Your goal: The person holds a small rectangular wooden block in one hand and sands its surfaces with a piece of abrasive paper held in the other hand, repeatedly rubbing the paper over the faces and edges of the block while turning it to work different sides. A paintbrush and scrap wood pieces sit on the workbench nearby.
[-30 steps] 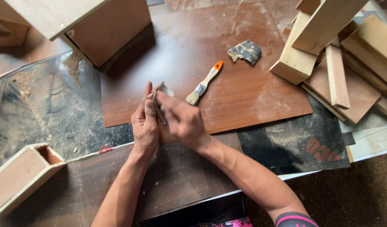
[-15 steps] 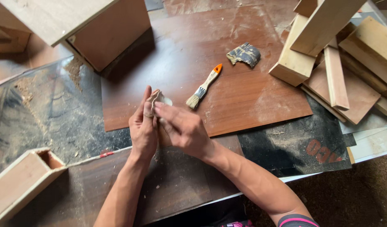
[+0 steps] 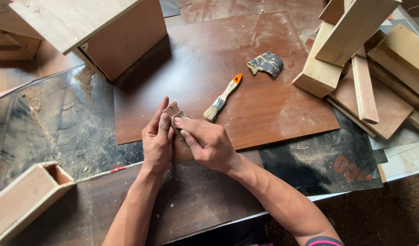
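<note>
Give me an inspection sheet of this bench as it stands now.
Surface: brown board on a dark, sawdust-strewn bench.
Job's things: small wooden piece held upright between both hands.
Clutter: paintbrush with orange-tipped handle, crumpled sandpaper scrap, stacked wood offcuts at right, large wooden box at top left, open wooden box at lower left.
Grippers: left hand steadies the piece; right hand pinches it.
Cables: nothing seen.
Surroundings: brown floor beyond the bench edge.
</note>
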